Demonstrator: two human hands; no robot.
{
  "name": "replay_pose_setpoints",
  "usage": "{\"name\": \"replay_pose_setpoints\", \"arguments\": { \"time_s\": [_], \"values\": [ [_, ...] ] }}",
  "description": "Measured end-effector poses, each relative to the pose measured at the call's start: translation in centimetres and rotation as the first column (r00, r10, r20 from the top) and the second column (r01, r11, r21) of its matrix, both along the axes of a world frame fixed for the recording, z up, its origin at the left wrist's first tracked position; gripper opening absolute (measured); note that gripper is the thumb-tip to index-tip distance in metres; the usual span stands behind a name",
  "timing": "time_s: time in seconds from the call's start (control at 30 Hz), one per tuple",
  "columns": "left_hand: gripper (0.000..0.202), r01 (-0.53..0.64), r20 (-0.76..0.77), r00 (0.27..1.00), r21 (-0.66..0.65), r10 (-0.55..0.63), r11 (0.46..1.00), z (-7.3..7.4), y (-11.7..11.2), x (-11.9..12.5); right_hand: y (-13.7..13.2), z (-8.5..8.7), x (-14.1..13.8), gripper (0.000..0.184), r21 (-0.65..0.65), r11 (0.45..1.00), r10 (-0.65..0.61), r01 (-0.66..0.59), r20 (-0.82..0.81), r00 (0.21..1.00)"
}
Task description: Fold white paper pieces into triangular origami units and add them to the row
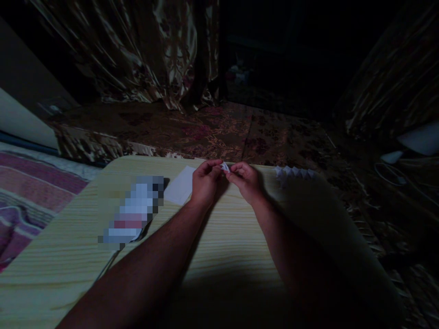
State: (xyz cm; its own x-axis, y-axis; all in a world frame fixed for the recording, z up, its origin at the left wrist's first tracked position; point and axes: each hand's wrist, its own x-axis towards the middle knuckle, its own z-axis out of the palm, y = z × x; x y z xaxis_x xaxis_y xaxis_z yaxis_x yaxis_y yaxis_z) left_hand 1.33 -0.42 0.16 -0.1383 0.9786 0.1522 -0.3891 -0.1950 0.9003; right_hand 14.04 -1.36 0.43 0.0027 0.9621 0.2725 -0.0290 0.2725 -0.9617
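Observation:
Near the far edge of the table, my left hand (205,179) and my right hand (247,180) come together around a small folded piece of white paper (224,167). The fingertips of both hands pinch it, one hand on each side. Its exact folded shape is too small and dim to make out. Just left of my left hand lies a flat white sheet of paper (179,187), partly covered by that hand. Several small white folded paper pieces (294,172) stand in a row to the right of my right hand.
A blurred-out device (133,210) with a cable lies on the left of the wooden table (236,246). Beyond the far edge is a ledge with patterned brown cloth (219,128), below curtains (185,50). Striped bedding (30,192) lies at left, a pale lamp-like object (420,138) at right.

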Motion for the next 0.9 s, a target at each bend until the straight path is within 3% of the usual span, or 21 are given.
{"name": "replay_pose_setpoints", "arguments": {
  "time_s": [0.37, 0.63, 0.9],
  "values": [
    [0.011, -0.020, -0.022, 1.000, 0.042, 0.021, 0.999, -0.65, 0.26, -0.14, -0.06, 0.16, -0.06, 0.024, -0.002, 1.000, -0.028, 0.028, -0.039, 0.999],
    [0.014, -0.004, -0.003, 1.000, -0.001, 0.004, 1.000, 0.03, -0.07, 0.01, -0.08, 0.16, -0.15, 0.026, -0.004, 0.998, -0.057, 0.057, 0.012, 0.998],
    [0.020, -0.028, -0.070, 0.997, 0.011, 0.028, 1.000, -0.19, -0.03, 0.07, -0.01, 0.05, -0.24, 0.025, 0.017, 0.998, -0.054, 0.053, 0.023, 0.998]
  ]
}}
